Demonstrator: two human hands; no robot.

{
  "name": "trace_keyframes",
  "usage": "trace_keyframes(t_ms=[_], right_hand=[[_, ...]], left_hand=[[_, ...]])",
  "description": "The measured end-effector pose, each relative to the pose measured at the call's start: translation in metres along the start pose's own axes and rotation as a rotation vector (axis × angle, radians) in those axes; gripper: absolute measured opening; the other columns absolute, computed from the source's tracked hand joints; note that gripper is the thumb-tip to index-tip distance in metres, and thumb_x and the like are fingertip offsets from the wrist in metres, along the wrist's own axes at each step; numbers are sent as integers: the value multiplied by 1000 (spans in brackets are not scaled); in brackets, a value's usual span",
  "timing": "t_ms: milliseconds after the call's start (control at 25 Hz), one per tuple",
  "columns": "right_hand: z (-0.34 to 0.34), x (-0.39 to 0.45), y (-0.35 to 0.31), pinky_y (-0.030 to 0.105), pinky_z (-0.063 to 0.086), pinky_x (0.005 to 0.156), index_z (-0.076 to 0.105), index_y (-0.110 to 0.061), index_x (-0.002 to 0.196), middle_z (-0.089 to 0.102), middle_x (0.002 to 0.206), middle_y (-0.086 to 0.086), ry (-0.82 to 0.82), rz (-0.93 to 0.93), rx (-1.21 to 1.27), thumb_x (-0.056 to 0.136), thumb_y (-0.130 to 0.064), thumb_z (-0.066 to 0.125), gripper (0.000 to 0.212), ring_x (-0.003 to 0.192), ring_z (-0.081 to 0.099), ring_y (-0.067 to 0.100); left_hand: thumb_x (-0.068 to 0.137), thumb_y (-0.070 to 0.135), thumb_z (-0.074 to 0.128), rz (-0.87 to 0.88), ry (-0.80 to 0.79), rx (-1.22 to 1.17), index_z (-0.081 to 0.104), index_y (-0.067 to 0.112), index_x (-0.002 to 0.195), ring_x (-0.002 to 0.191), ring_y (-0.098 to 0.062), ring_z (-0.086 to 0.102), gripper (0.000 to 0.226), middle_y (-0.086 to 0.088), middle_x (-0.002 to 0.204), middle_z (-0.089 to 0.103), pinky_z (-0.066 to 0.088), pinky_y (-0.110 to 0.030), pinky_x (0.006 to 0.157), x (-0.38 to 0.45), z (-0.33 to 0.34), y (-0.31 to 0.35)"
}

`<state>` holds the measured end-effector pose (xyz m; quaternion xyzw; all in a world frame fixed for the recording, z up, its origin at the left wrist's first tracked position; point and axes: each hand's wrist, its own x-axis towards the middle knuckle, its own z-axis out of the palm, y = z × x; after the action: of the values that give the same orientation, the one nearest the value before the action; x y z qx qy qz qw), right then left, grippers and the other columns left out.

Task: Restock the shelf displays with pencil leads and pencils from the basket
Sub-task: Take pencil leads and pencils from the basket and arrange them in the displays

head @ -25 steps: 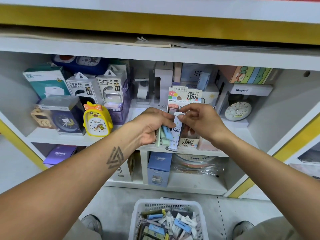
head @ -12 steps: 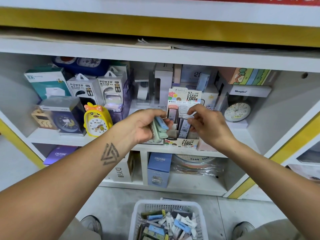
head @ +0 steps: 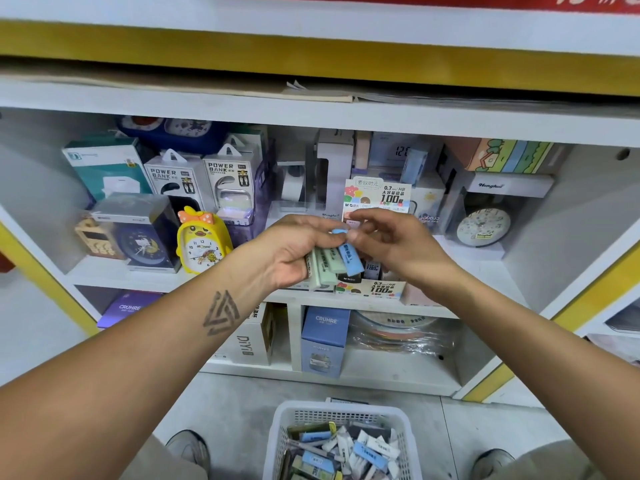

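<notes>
Your left hand [head: 294, 251] grips a fan of lead cases [head: 332, 266], long axes running down and slightly right. Your right hand [head: 391, 244] pinches the top of the blue case [head: 349, 258], the rightmost one. The display box [head: 375, 237] on the shelf [head: 467, 252] lies directly behind both hands, nearer the right. The basket [head: 341, 415] sits on the floor below.

Bright, even light; wide-angle edge warp
</notes>
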<state>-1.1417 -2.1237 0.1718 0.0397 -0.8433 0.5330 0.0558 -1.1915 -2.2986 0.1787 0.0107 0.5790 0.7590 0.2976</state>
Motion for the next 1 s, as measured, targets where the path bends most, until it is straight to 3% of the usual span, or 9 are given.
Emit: trace_keyframes(t_ms=[120, 280, 400, 520, 680, 840, 1000], right_hand=[[10, 4, -5, 13, 49, 70, 70, -13, 121, 68, 95, -8, -122, -2, 38, 82, -12, 81, 41, 70, 60, -6], [7, 15, -11, 18, 49, 60, 73, -5, 98, 68, 81, 6, 64, 54, 146, 79, 0, 81, 21, 61, 59, 6], [4, 22, -12, 25, 52, 49, 64, 5, 97, 64, 83, 25, 150, 36, 171, 85, 5, 74, 15, 53, 62, 19], [11, 25, -12, 35, 61, 61, 60, 0, 96, 63, 90, 32, 172, -8, 81, 91, 3, 67, 9, 64, 71, 31], [26, 32, -9, 43, 63, 70, 63, -11, 88, 66, 86, 25, 192, -80, -38, 91, -1, 69, 13, 70, 74, 30], [37, 43, -7, 49, 62, 75, 63, -18, 88, 69, 86, 15, 204, -85, -23, 91, -2, 69, 18, 72, 75, 20], [55, 54, -3, 45, 62, 76, 63, -18, 89, 67, 87, 13, 174, -117, -59, 92, 0, 65, 19, 74, 75, 19]], left_hand=[[86, -13, 60, 14, 9, 24, 64, -8, 112, 79, -32, 71, 27, -24, 100, 70, 61, -47, 66, -1, -3, -1], [85, -11, 61, 18, 66, 32, 63, -6, 108, 80, -35, 73, 23, -27, 94, 71, 62, -46, 65, -3, -17, 8], [91, -11, 55, 62, 136, -84, 58, -7, 105, 84, -43, 72, 15, -34, 91, 70, 61, -47, 67, -5, -40, 24], [97, -5, 49, 54, 218, -203, 56, -6, 95, 69, -32, 74, 8, -27, 75, 71, 62, -40, 60, -9, -64, 42], [95, -11, 34, 23, 247, -254, 51, -7, 94, 65, -33, 73, 17, -29, 73, 70, 62, -43, 62, -20, -79, 46], [95, -17, 33, 9, 248, -179, 46, -10, 99, 88, -40, 70, 15, -34, 99, 66, 56, -44, 82, -28, -83, 39], [94, -19, 35, 26, 268, -98, 51, -6, 105, 88, -38, 69, 24, -31, 111, 62, 54, -44, 86, -31, -95, 40]])
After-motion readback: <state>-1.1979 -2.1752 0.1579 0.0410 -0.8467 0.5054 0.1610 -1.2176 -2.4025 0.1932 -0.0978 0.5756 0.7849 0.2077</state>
